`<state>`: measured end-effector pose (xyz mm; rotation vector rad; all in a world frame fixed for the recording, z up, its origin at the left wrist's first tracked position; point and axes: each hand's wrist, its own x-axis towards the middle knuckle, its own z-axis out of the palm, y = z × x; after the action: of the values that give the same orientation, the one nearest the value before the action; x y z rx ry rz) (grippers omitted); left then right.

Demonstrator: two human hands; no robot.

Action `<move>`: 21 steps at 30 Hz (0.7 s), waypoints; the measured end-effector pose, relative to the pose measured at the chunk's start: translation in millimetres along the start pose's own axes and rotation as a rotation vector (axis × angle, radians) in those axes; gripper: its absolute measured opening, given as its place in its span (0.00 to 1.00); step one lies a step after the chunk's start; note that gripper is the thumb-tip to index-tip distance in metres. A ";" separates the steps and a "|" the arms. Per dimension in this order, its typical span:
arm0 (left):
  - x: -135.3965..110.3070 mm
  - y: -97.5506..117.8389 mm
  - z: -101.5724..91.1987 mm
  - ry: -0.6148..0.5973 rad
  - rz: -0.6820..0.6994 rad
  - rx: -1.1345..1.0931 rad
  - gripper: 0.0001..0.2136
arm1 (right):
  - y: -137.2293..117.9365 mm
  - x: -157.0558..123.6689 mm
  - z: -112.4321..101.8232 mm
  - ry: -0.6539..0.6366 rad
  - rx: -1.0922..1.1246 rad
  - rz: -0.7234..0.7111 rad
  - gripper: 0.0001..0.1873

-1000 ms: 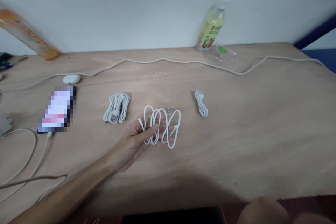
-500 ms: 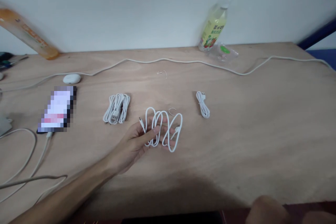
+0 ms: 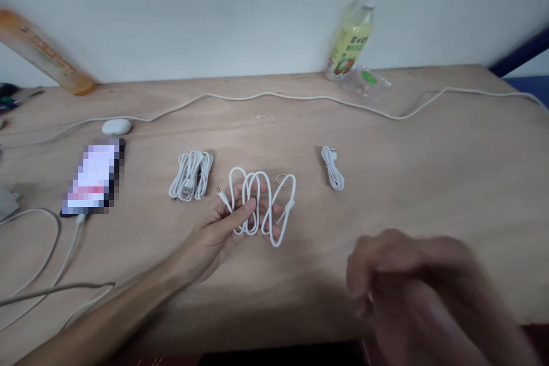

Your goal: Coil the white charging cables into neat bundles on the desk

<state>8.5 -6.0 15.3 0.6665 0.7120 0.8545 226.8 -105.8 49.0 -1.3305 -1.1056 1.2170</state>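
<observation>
Loose loops of a white cable (image 3: 253, 203) lie across the palm and fingers of my left hand (image 3: 231, 229), the thumb pressed over them. One plug of this cable points up and left beside the thumb. My right hand (image 3: 420, 280) is at the lower right, near the camera and smeared by motion; it does not touch the cable. On the table left of my left hand sits a bundle of tied white USB cables (image 3: 191, 176). A single tied white USB cable (image 3: 332, 168) lies to the right. Behind the held loops is a thin white tie (image 3: 281, 179).
A phone (image 3: 92, 177) is plugged into a cord at left, near a white earbud case (image 3: 116, 126). Along the back runs a long white cord (image 3: 266, 95). An orange bottle (image 3: 47, 54) and a yellow-green bottle (image 3: 352, 37) stand by the wall, with a clear wrapper (image 3: 366, 81).
My right hand has come up from the bottom edge into view at lower right. My left hand, still holding the cable, has shifted slightly left.
</observation>
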 end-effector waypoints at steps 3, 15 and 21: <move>-1.6 2.9 -0.3 -0.004 0.011 -0.075 0.09 | 15.1 16.0 9.8 -0.082 0.128 0.304 0.19; -5.3 -8.4 6.1 0.072 -0.020 -0.054 0.13 | 34.6 63.5 47.1 -0.206 0.365 0.211 0.15; -1.6 -4.7 9.6 0.175 0.050 0.000 0.16 | 35.9 90.2 52.9 -0.136 0.260 0.090 0.18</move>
<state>17.1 -11.8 17.8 0.6165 0.8557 0.9670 181.8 -15.8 3.2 -1.1216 -0.9507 1.4815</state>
